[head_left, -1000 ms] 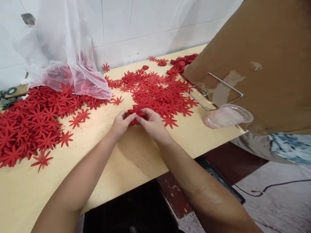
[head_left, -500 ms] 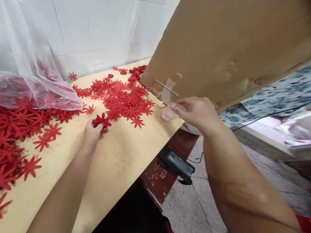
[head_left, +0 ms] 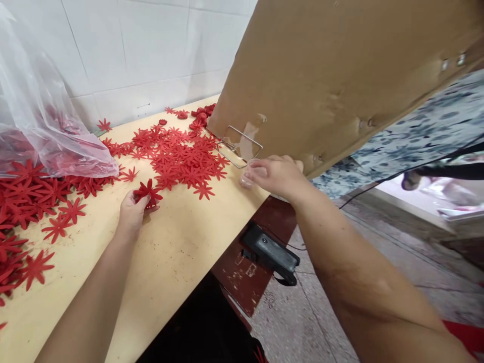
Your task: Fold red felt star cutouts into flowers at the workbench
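Left hand (head_left: 132, 212) grip closed on a small stack of red flower cutouts (head_left: 148, 191), pinched at thumb and fingertips, held just above the table (head_left: 177, 262); exact count in the stack unreadable. Right hand (head_left: 274, 174) lies at the table's right edge, fingers curled over a clear plastic cup (head_left: 247, 179); cup mostly hidden, so can't tell if it's actually gripped. One wire frame (head_left: 242, 146) just beyond that hand, against the brown cardboard panel (head_left: 321, 75). Loose cutout spread (head_left: 181, 156) far of the held stack, too many to count. Second heap (head_left: 26, 196) left, partly under one clear plastic bag (head_left: 41, 121).
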